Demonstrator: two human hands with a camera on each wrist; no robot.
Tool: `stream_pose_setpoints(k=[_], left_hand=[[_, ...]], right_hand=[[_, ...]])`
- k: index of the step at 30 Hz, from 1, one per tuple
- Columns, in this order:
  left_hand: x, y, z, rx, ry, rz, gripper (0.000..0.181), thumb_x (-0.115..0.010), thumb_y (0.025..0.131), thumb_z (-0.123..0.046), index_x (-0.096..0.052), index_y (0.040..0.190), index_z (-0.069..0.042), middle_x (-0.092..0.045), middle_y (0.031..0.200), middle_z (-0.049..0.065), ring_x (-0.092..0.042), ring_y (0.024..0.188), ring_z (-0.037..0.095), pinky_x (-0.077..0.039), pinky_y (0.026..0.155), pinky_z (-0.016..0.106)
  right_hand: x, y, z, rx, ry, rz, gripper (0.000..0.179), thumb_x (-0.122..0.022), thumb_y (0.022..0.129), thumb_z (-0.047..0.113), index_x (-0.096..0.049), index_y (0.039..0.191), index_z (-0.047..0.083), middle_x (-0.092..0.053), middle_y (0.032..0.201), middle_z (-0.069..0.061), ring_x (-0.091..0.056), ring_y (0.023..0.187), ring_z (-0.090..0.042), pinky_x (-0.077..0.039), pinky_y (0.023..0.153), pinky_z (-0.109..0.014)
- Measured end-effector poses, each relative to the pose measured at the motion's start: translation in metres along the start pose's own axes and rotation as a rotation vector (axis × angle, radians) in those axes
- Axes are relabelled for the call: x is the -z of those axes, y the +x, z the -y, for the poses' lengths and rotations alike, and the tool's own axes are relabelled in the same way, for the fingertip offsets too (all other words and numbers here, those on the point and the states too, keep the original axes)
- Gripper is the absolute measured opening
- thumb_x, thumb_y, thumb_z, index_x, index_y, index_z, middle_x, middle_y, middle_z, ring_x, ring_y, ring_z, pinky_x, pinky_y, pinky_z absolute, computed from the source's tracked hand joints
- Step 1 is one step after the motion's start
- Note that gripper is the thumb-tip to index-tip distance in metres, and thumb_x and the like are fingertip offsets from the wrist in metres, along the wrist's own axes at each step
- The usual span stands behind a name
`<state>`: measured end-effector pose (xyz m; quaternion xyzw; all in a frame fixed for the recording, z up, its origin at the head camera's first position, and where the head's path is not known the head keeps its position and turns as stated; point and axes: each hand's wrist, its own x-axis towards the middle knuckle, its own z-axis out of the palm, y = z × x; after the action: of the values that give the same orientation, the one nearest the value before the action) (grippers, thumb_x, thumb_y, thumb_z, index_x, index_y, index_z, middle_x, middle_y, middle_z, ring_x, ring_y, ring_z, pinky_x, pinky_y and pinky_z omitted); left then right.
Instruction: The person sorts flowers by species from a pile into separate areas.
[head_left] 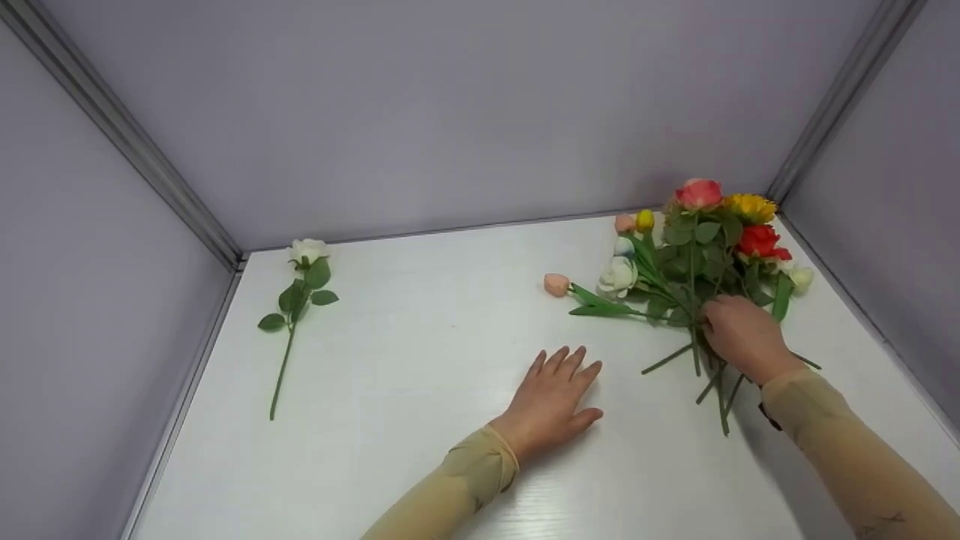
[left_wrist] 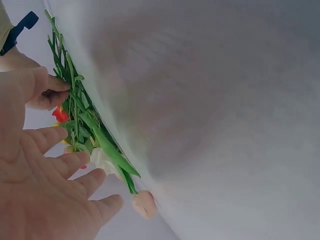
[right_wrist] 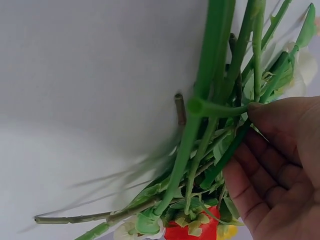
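Note:
My right hand [head_left: 746, 334] is at a pile of artificial flowers on the right of the table, thumb and fingers closed on a green flower stem [right_wrist: 235, 142] among several crossing stems. The right wrist view shows the thumb against the stems, with the other fingers curled behind. In the head view the pile has a pink rose [head_left: 699, 194], a red flower [head_left: 759, 241], a yellow flower [head_left: 750, 208] and a white rose [head_left: 618, 277]. A peach tulip [head_left: 556, 284] sticks out to the left. My left hand [head_left: 551, 405] holds nothing, palm down with fingers spread, left of the stems.
A single white rose [head_left: 307, 252] with a leafy stem lies apart on the left of the white table [head_left: 420, 337]. Grey panels [head_left: 480, 112] enclose the table at the back and both sides. Stem ends point toward the front below the pile.

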<state>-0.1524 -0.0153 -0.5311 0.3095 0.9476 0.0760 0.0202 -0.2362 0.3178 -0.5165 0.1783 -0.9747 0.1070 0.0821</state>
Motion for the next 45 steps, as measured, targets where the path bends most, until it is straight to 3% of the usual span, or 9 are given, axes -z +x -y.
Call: stream_pose_setpoints(k=[4,7,11,17,21,25,31,39,45], left_hand=[[0.001,0.0,0.004,0.01,-0.08,-0.067,0.052,-0.056,0.105,-0.044,-0.053,0.151,-0.019,-0.046,0.156,0.003,-0.039,0.146,0.024,-0.03,0.12,0.043],[0.004,0.0,0.009,0.067,-0.252,-0.137,0.036,-0.058,0.106,-0.033,-0.066,0.138,-0.017,-0.061,0.142,0.0,-0.051,0.136,0.02,-0.04,0.113,0.037],[0.011,0.003,0.022,0.225,-0.639,-0.201,0.028,-0.059,0.106,-0.027,-0.074,0.127,-0.017,-0.069,0.126,-0.006,-0.061,0.122,0.014,-0.049,0.103,0.034],[0.023,0.014,0.049,0.408,-1.273,-0.37,0.034,-0.068,0.101,-0.028,-0.071,0.129,-0.01,-0.072,0.117,0.0,-0.067,0.109,0.018,-0.055,0.093,0.033],[0.033,0.014,0.063,0.476,-1.521,-0.482,0.04,-0.072,0.098,-0.027,-0.067,0.133,-0.008,-0.071,0.119,0.007,-0.068,0.111,0.026,-0.057,0.092,0.034],[0.039,0.012,0.072,0.505,-1.593,-0.565,0.039,-0.074,0.097,-0.026,-0.067,0.129,-0.005,-0.071,0.119,0.014,-0.068,0.11,0.029,-0.058,0.091,0.036],[0.04,0.011,0.078,0.534,-1.604,-0.609,0.03,-0.074,0.097,-0.022,-0.07,0.119,-0.002,-0.072,0.11,0.015,-0.07,0.1,0.026,-0.059,0.087,0.036],[0.039,0.009,0.083,0.523,-1.577,-0.569,0.028,-0.07,0.1,-0.021,-0.07,0.119,-0.001,-0.07,0.115,0.021,-0.07,0.098,0.022,-0.06,0.086,0.035],[0.039,0.008,0.085,0.525,-1.587,-0.553,0.032,-0.07,0.1,-0.019,-0.068,0.122,0.003,-0.072,0.109,0.015,-0.07,0.097,0.022,-0.06,0.085,0.035]], right_hand=[[0.004,0.0,0.008,0.002,-0.001,0.011,0.016,-0.069,0.092,-0.001,-0.06,0.079,0.002,-0.057,0.076,-0.011,-0.059,0.074,-0.036,-0.05,0.062,-0.052],[0.007,0.001,0.021,-0.013,0.054,0.028,0.01,-0.069,0.093,0.001,-0.063,0.086,0.001,-0.06,0.082,-0.013,-0.06,0.079,-0.036,-0.051,0.067,-0.052],[0.005,0.004,0.049,-0.068,0.242,0.038,0.006,-0.067,0.098,0.006,-0.068,0.1,0.0,-0.065,0.094,-0.014,-0.062,0.085,-0.032,-0.053,0.072,-0.05],[-0.016,0.008,0.114,-0.249,0.689,0.06,0.016,-0.067,0.101,0.019,-0.071,0.108,0.005,-0.068,0.099,-0.009,-0.061,0.084,-0.022,-0.051,0.071,-0.037],[-0.036,0.009,0.163,-0.366,0.945,0.056,0.017,-0.072,0.098,0.021,-0.072,0.106,0.005,-0.069,0.095,-0.008,-0.062,0.083,-0.021,-0.052,0.071,-0.032],[-0.049,0.01,0.203,-0.433,1.12,0.044,0.015,-0.075,0.096,0.02,-0.074,0.102,0.006,-0.069,0.091,-0.01,-0.063,0.081,-0.021,-0.053,0.07,-0.031],[-0.062,0.013,0.233,-0.439,1.22,0.018,0.015,-0.077,0.094,0.018,-0.075,0.101,0.005,-0.07,0.09,-0.012,-0.064,0.08,-0.021,-0.054,0.07,-0.031],[-0.074,0.009,0.237,-0.465,1.303,0.103,0.027,-0.076,0.094,0.014,-0.071,0.115,-0.003,-0.072,0.098,-0.011,-0.067,0.087,-0.022,-0.059,0.075,-0.034],[-0.074,0.005,0.233,-0.457,1.382,0.17,0.032,-0.077,0.091,0.011,-0.07,0.116,-0.007,-0.072,0.099,-0.012,-0.069,0.089,-0.02,-0.06,0.077,-0.033]])
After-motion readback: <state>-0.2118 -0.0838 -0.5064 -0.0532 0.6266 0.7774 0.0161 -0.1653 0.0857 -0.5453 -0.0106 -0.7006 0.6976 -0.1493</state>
